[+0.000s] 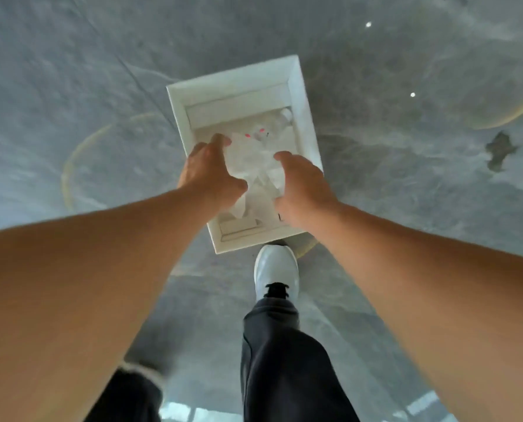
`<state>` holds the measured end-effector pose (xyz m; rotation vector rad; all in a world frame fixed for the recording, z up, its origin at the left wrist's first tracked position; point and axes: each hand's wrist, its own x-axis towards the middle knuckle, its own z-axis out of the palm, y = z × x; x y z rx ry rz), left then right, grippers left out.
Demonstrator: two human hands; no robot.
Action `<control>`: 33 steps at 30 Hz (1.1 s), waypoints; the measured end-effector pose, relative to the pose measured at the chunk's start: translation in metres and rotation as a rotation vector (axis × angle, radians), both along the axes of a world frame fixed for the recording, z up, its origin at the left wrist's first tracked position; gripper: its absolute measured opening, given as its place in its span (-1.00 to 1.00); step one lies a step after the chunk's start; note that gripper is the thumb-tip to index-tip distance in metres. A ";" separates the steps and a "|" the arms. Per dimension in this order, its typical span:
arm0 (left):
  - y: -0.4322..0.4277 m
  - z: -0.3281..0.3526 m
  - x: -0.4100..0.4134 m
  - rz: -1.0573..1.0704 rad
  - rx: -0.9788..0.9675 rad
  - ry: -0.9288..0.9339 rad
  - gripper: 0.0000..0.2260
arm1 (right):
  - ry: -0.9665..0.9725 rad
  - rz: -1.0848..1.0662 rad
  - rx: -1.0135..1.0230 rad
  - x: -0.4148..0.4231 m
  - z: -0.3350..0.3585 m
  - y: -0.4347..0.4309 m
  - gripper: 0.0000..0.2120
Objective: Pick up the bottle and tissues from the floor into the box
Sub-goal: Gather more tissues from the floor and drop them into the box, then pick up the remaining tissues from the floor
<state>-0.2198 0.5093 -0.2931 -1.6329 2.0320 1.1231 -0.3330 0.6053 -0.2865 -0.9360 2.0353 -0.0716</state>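
The tissues [255,169] are a crumpled white wad, soft and nearly weightless by the look of them, so they should squash under any pressure and need only a light pinch. Loose corners could slip free or flutter out, so gathering the wad from both sides, as here, seems the safest hold. The wad sits over the open box [302,117], between the two hands, with folds trailing down toward the near end of the box.

The left hand [211,172] is half closed, its fingers curled against the wad's left side and the thumb pressing in from the near side. The right hand [302,187] cups the right side with fingers bent; whether it truly grips the tissues or only steadies them cannot be told.

The box is white, shallow and rectangular, standing on the grey marbled floor [86,86], its near end just beyond a white shoe [277,269]. Deeper in the box, beyond the wad, lies something pale with small red marks; it may be the bottle, but it is too blurred to tell. No tissues show on the visible floor, so the task looks close to done.
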 end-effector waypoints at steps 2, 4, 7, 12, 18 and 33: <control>0.006 -0.006 0.005 0.025 -0.021 -0.001 -0.43 | 0.005 0.040 0.021 -0.010 -0.007 0.011 -0.39; 0.014 -0.002 0.015 0.057 -0.022 -0.021 -0.57 | 0.027 0.053 0.057 -0.018 -0.002 0.022 -0.47; 0.029 0.018 0.036 0.046 -0.002 -0.076 -0.75 | 0.049 0.169 0.080 -0.021 0.022 0.034 -0.63; 0.048 0.061 0.071 0.067 0.027 -0.088 -0.81 | 0.152 0.530 0.012 -0.004 0.077 0.028 -0.70; 0.093 0.107 0.155 0.324 0.069 0.032 -0.81 | 0.301 0.851 0.006 0.089 0.128 0.007 -0.80; 0.427 0.174 0.682 0.871 -0.064 -0.252 -0.80 | 0.235 1.520 -0.190 0.638 0.153 0.207 -0.79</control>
